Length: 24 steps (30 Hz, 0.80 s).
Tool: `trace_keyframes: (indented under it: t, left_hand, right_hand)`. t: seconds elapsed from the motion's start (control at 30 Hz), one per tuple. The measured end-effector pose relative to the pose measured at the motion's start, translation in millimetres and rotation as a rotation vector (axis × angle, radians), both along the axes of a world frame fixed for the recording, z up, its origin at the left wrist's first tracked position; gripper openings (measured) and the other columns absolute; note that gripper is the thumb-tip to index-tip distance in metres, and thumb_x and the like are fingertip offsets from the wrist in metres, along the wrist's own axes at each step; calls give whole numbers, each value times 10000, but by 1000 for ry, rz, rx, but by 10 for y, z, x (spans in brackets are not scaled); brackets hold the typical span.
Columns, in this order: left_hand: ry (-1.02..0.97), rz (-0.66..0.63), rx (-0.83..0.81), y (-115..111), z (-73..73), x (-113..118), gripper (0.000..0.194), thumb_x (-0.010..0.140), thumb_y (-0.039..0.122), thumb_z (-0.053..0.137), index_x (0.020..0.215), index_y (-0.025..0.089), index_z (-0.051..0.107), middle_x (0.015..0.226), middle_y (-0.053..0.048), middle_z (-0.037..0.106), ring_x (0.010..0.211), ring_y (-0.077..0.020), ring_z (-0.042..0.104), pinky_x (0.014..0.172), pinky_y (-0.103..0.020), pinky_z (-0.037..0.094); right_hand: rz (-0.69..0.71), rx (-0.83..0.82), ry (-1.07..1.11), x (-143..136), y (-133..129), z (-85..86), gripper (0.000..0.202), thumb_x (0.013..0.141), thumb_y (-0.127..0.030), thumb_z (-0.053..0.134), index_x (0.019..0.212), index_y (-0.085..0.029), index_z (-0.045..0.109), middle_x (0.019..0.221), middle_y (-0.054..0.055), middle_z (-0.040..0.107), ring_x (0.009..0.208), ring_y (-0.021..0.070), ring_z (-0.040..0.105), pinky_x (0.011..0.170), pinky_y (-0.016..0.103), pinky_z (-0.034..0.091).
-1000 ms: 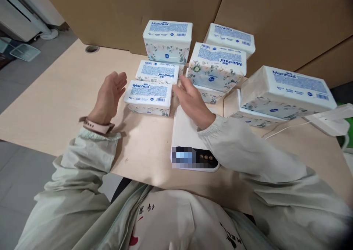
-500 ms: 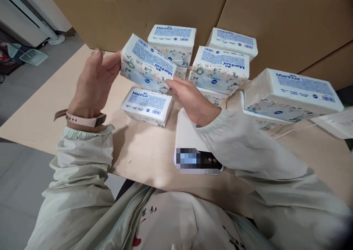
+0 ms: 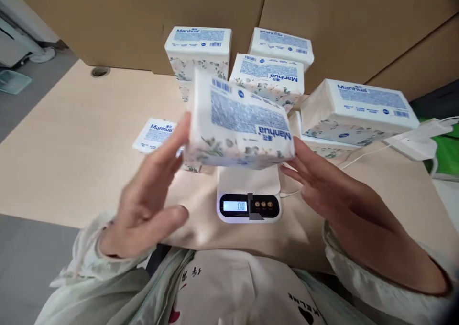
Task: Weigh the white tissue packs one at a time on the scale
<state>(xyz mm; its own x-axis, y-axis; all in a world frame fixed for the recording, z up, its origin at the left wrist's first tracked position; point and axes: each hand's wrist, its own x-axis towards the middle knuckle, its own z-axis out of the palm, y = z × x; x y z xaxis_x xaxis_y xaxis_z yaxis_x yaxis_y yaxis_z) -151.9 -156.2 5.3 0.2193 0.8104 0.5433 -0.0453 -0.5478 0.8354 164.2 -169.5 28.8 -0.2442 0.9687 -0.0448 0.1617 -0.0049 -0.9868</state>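
A pack of tissues (image 3: pixel 238 124) is pressed between the flat, spread fingers of the left hand (image 3: pixel 150 205) and the right hand (image 3: pixel 337 196), held in the air above a small scale (image 3: pixel 249 193) on the bench (image 3: pixel 71 138). The pack hides most of the scale's platform and part of another pack (image 3: pixel 154 134) lying flat behind the left hand. More packs (image 3: pixel 358 110) stand behind, some overlapped. The right wrist is cut off by the frame edge.

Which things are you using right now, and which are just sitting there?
In use: tissue pack held between left hand and right hand, above the scale.

Lying about: other tissue packs, cardboard boxes, white charger, desk.
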Motion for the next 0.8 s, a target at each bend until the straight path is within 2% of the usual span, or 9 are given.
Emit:
trace_keyframes:
  t: [0.13,0.27,0.37,0.43,0.5,0.57,0.63,0.73,0.8]
  left_hand:
    - [92,-209,-101,-134,-297,220,873,1015,232,738,1787,294,336,1873,21,224,1768,-328,159,1454,-514,286]
    - [52,-223,-244,-167,-494,297,834,1034,178,704,1778,313,351,1876,-11,230,1754,-287,244,1451,-454,294]
    - [34,-186,-286,-180,-589,293,789,1040,151,690,1756,310,400,1848,-29,326,1711,-236,365,1418,-377,367]
    - [12,-113,-285,-200,-633,295,709,1041,158,690,1706,305,494,1792,-40,446,1664,-226,455,1386,-376,431]
    - [-13,2,-257,-220,-659,316,580,1048,178,681,1615,287,618,1695,-61,581,1596,-243,551,1345,-411,495]
    - [-64,152,-204,-224,-668,352,403,1062,220,665,1453,258,756,1504,-91,740,1441,-256,688,1256,-419,572]
    - [-144,311,-146,-200,-669,373,231,1067,300,661,1173,241,857,1157,-92,844,1123,-244,797,1040,-394,654]
    - [-218,519,-45,-131,-676,299,365,1055,390,619,762,233,770,662,-39,665,652,-192,639,607,-351,524]
    - [-187,622,-18,-83,-687,148,413,1036,343,597,655,222,700,562,-22,551,564,-167,528,524,-350,377]
  right_hand:
    - [-108,26,-108,222,-179,-161,670,1043,-451,719,1663,-512,473,1751,-91,509,1646,356,493,1389,684,359]
    - [-62,43,-190,366,-195,-375,695,1046,-444,712,1667,-570,428,1780,-105,454,1614,367,534,1331,684,460]
    - [-105,59,-199,353,-183,-486,636,1040,-404,729,1624,-546,521,1721,-77,559,1564,350,600,1318,648,496]
    - [-214,81,-130,279,-140,-560,478,1036,-399,734,1505,-480,686,1579,-37,714,1477,322,684,1311,605,510]
    - [-425,148,30,186,-64,-657,278,1033,-395,724,1288,-398,834,1344,-2,846,1272,274,793,1218,530,587]
    - [-665,213,204,119,22,-766,193,1023,-377,709,1092,-317,879,1091,18,886,1009,220,819,1031,454,656]
    - [-829,254,290,104,87,-858,173,987,-347,722,984,-261,871,906,20,854,833,190,773,859,399,652]
    - [-894,277,312,160,119,-926,181,962,-346,729,935,-228,864,834,47,813,772,200,729,762,389,611]
    - [-881,257,315,202,110,-933,172,960,-347,738,935,-233,865,854,64,809,782,215,721,761,405,600]
